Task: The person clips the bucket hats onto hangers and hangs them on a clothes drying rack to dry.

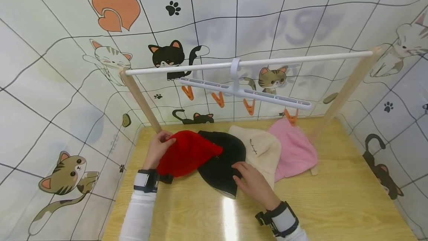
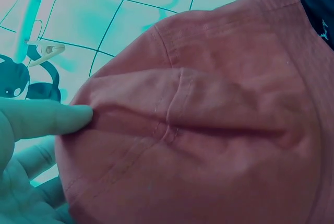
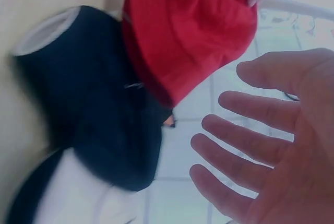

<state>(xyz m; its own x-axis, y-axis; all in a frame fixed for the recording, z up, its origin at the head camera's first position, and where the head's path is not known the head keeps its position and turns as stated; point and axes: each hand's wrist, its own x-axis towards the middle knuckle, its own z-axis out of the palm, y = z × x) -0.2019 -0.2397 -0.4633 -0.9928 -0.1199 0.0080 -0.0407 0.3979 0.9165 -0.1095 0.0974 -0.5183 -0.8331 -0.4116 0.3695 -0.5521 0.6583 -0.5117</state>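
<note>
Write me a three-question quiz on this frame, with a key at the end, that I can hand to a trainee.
1. True or false: the left hand pinches the red hat.
2. Multiple choice: what does the right hand hold?
A: the hanger
B: an orange clip
C: nothing
3. Put in order, left to right in the head view: pink hat, black hat, cream hat, red hat.

Key
1. True; the left wrist view shows the thumb on its fabric.
2. C; the right wrist view shows the palm with its fingers spread and nothing in them.
3. Red, black, cream, pink.
</note>
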